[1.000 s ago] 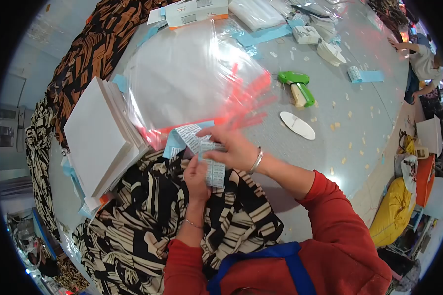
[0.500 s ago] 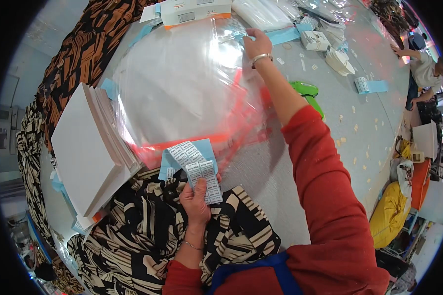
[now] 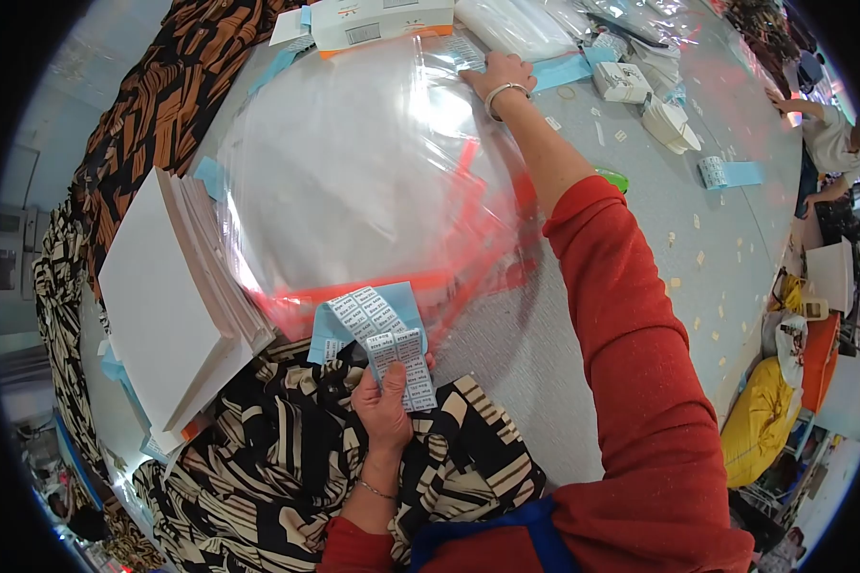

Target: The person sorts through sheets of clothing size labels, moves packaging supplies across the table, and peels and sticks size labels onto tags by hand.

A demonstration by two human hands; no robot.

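Observation:
My left hand point(image 3: 382, 411) is closed around a strip of printed size labels point(image 3: 401, 368), whose far end lies over a light blue backing sheet point(image 3: 406, 301). Beneath that hand is bunched black-and-cream patterned fabric point(image 3: 287, 430). My right hand point(image 3: 504, 76) is stretched out to the far side of the table, fingers apart, beside a sheet of printed labels point(image 3: 465, 53) and a blue strip point(image 3: 562, 72). Between the hands lies a stack of clear plastic bags point(image 3: 334, 172) with red edges.
A thick stack of white sheets point(image 3: 162, 296) leans at the left. Along the back are a white-and-orange box point(image 3: 382, 24) and rolled clear plastic point(image 3: 516, 27). A label roll point(image 3: 712, 172) lies right; a green object point(image 3: 613, 180) shows behind my arm. Another person point(image 3: 831, 138) is far right.
My right hand has shifted slightly up and right, with its fingers more spread. My forearm now covers most of the green object. The left hand and its labels sit slightly lower.

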